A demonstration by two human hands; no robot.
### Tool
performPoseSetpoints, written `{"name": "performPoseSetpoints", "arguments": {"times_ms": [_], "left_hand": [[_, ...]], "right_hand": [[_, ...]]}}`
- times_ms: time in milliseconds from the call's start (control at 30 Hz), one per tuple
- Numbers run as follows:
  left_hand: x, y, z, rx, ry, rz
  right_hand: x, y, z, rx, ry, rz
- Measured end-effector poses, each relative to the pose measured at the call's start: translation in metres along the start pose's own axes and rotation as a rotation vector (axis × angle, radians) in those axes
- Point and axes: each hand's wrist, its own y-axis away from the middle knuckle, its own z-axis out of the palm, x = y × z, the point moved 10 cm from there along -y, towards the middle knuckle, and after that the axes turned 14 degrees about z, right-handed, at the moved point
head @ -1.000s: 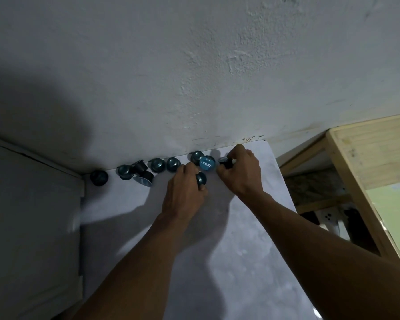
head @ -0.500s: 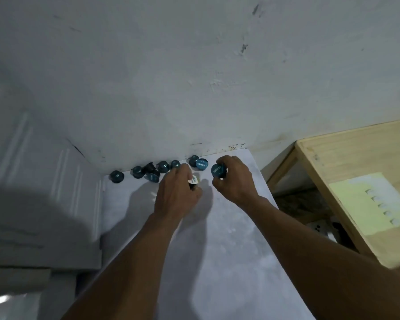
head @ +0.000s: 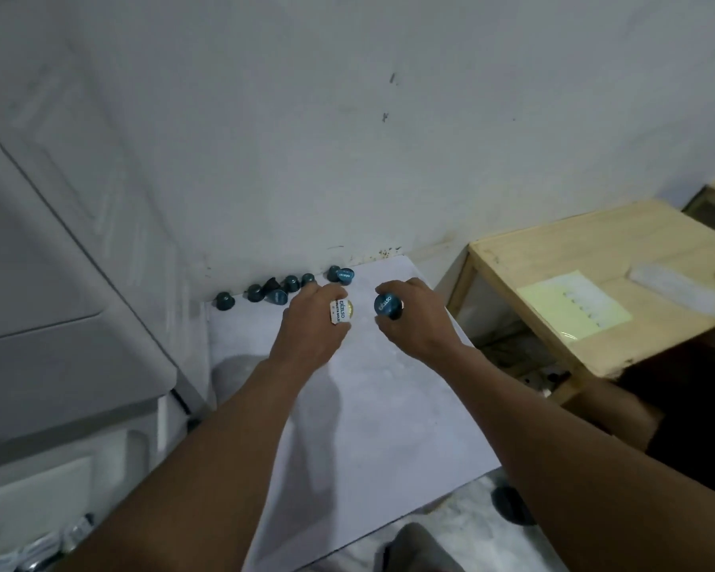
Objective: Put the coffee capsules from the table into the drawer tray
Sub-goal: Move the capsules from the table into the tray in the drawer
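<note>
Gripping one coffee capsule each, two bare hands are seen above a white table (head: 368, 406) set against a grey wall (head: 347, 138). A white-labelled capsule (head: 340, 311) is pinched in the fingers of the left hand (head: 312, 324), while a blue capsule (head: 387, 305) is clasped in the right hand (head: 415, 319), its printed lid turned toward the camera. Seven more blue capsules (head: 290, 284) are left in a loose row along the table's far edge, close to the wall. A wooden stool (head: 595, 282) carrying a pale yellow sheet (head: 574, 303) is placed to the right of the table.
</note>
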Motion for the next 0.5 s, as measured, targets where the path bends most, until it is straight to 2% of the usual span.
{"name": "performPoseSetpoints", "arguments": {"times_ms": [300,500], "left_hand": [[0.032,0.063,-0.041,0.124,0.004,0.018],[0.036,0.137,-0.068,0.210,-0.009,-0.087]], "right_hand": [[-0.023,0.069,-0.019,0.002,-0.021,-0.092],[-0.041,0.127,-0.012,-0.062,-0.064,-0.172]]}}
